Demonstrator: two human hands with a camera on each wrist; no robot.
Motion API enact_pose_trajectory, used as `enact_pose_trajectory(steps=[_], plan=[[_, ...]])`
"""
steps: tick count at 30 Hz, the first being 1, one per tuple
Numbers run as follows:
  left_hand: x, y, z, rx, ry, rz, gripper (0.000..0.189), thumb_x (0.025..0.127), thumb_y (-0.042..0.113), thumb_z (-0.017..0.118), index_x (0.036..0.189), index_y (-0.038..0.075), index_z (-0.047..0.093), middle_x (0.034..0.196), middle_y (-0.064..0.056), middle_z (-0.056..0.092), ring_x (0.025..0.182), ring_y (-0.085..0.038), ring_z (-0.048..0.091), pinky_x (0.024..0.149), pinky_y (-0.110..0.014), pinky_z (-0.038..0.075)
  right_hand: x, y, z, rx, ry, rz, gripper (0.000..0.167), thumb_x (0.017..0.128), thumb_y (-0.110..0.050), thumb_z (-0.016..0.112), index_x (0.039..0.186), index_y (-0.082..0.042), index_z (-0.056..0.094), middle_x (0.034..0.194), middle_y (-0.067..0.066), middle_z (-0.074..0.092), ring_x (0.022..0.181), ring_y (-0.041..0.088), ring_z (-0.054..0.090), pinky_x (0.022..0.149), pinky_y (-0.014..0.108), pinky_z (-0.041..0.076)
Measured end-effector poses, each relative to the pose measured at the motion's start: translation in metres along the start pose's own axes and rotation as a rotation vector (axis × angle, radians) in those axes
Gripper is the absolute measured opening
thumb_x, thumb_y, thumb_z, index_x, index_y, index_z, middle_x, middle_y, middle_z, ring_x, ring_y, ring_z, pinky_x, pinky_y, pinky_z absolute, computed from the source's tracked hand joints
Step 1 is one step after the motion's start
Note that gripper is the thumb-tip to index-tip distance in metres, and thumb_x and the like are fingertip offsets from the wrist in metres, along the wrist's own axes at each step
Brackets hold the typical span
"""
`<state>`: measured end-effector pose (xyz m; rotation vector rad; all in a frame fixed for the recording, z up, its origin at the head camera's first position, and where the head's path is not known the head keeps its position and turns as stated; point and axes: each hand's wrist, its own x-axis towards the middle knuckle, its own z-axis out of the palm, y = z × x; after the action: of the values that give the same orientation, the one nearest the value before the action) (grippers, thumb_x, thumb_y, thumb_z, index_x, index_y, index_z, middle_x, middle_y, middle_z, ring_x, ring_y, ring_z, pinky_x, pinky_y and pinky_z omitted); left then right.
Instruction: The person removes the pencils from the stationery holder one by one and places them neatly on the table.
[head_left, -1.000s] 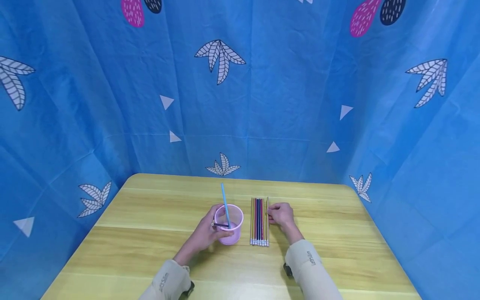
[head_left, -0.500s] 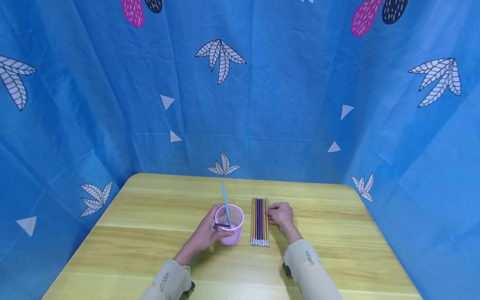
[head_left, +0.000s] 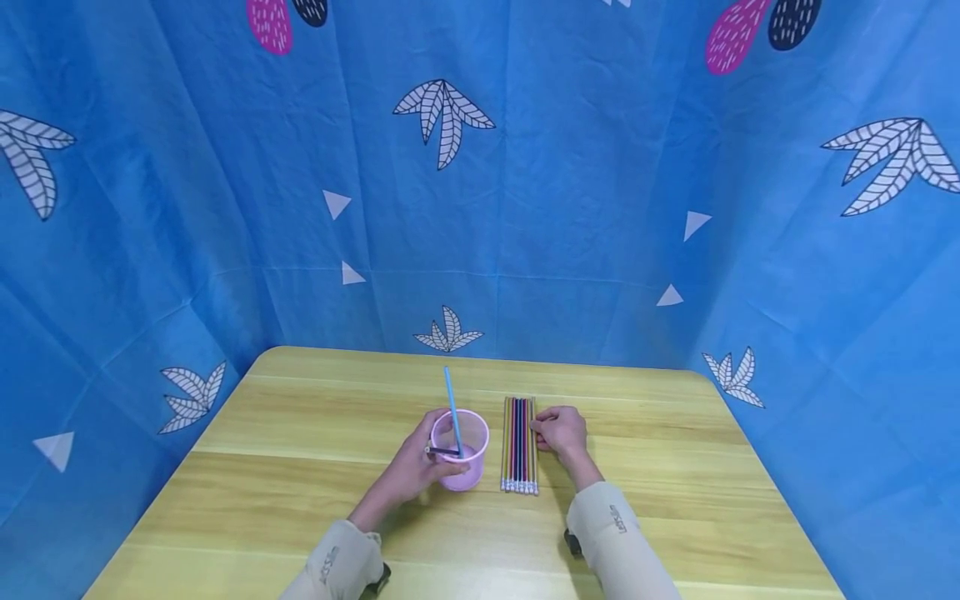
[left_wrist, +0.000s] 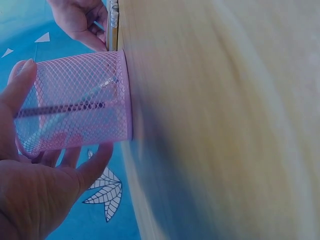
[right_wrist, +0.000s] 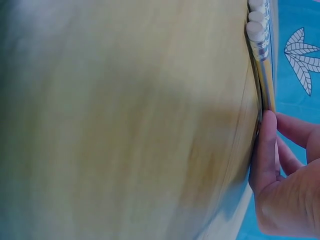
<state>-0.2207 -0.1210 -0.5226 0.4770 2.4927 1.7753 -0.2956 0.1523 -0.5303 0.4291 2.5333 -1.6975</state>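
In the head view my left hand (head_left: 412,468) grips a pink mesh pencil cup (head_left: 471,477), standing upright on the table. A light blue pencil (head_left: 451,400) leans in it, and a black pencil (head_left: 444,451) tilts against its left rim. To the cup's right, several eraser-tipped pencils (head_left: 517,442) lie side by side. My right hand (head_left: 564,432) pinches the rightmost one near its middle. Through the mesh (left_wrist: 107,125) a dark pencil shows in the left wrist view. The right wrist view has thumb and finger on a yellow pencil (right_wrist: 267,82).
The wooden table (head_left: 660,500) has rounded far corners. A blue curtain (head_left: 570,183) with leaf and triangle prints hangs behind it and along both sides.
My right hand has shifted slightly left, bringing the rightmost pencil against the row and closing the small gap there. My left hand and the cup stay in place.
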Motion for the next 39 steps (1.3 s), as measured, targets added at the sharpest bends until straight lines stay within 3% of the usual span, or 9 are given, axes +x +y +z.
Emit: enact_pose_trajectory(steps=[8,20,31,39], plan=[[0.000,0.001,0.001,0.008,0.005,0.007,0.086,0.079,0.019,0.089,0.152,0.017,0.043,0.154,-0.018,0.052,0.141,-0.043,0.048,0.116,-0.070,0.037,0.001,0.002,0.001,0.010,0.000,0.010,0.026,0.090,-0.005,0.076,0.114,0.003,0.071,0.088,0.014,0.072,0.068,0.017,0.066,0.061,0.027,0.063],[-0.002,-0.003,0.001,0.011,-0.005,0.029,0.082,0.083,0.018,0.086,0.152,0.014,0.042,0.155,-0.022,0.050,0.142,-0.047,0.047,0.116,-0.070,0.037,-0.001,0.005,0.001,0.036,-0.009,-0.012,0.023,0.091,-0.004,0.075,0.112,0.006,0.071,0.083,0.013,0.071,0.065,0.017,0.066,0.060,0.030,0.064],[0.002,-0.001,0.001,0.036,0.010,0.013,0.086,0.080,0.023,0.089,0.153,0.019,0.042,0.154,-0.017,0.051,0.141,-0.044,0.049,0.115,-0.070,0.038,0.003,0.006,-0.006,0.051,-0.017,-0.041,0.023,0.091,-0.003,0.073,0.112,0.006,0.072,0.082,0.014,0.071,0.063,0.016,0.065,0.058,0.027,0.063],[0.001,-0.003,0.001,0.041,0.016,0.002,0.087,0.079,0.026,0.090,0.152,0.020,0.044,0.152,-0.015,0.054,0.138,-0.043,0.051,0.114,-0.069,0.040,0.004,-0.009,-0.006,0.097,-0.008,-0.148,0.027,0.092,-0.002,0.073,0.118,0.006,0.071,0.085,0.013,0.068,0.066,0.025,0.069,0.062,0.036,0.065]])
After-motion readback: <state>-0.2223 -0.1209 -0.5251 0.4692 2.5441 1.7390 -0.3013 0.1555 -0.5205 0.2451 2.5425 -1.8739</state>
